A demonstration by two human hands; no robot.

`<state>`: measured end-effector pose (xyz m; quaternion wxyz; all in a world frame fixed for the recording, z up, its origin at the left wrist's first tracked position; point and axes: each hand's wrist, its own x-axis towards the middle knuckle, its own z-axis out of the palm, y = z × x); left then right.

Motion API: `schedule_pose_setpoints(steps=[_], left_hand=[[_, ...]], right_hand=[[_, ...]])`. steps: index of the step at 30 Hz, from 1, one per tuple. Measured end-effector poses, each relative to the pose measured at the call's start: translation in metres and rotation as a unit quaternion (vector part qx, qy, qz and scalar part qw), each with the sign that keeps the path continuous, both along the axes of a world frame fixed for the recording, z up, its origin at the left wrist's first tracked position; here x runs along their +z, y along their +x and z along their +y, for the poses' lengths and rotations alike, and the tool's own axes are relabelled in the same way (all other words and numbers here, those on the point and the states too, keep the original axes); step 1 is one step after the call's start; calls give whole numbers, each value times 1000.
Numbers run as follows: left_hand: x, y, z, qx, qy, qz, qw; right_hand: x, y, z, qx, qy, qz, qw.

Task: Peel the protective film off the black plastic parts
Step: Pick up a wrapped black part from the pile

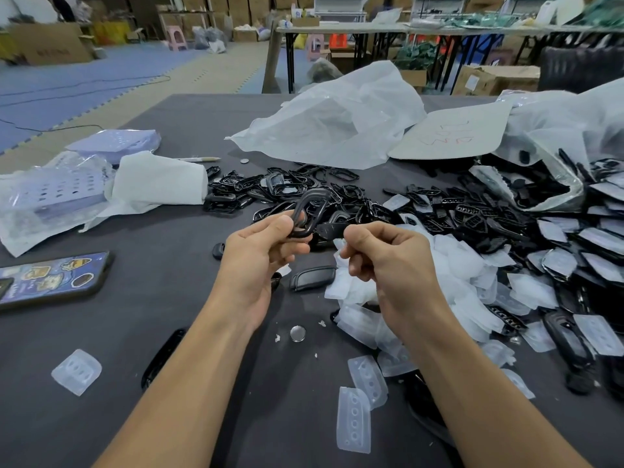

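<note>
Head view: our left hand [263, 255] pinches a black frame [309, 211] above the table [169, 298]; our right hand [381, 255] curls just beside it — whether it grips anything, we cannot tell; a slack pinch could drop the frame among unpeeled parts [560, 261].

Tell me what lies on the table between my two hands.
In the head view, one black part lies between the left hand and right hand, beside the film pile.
</note>
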<state>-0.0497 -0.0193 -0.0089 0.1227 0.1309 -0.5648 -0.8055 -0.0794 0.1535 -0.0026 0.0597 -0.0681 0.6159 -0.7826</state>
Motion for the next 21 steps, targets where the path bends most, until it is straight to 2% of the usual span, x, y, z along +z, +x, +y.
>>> schedule_pose_setpoints(steps=[4,9,13,16,21], left_hand=[[1,1,6,-15,-2,-12,1000],[1,2,14,-17,-63,-27,998],[1,3,17,-37,-75,-14,996],[1,3,22,-58,-16,-17,998],[2,1,22,-45,84,-33,995]], right_hand=[[0,-1,1,-7,46,30,998],[-2,-2,0,-15,105,59,993],[-3,-2,0,-41,107,65,991],[-4,-2,0,-59,102,73,990],[-5,1,-6,-18,86,66,994]])
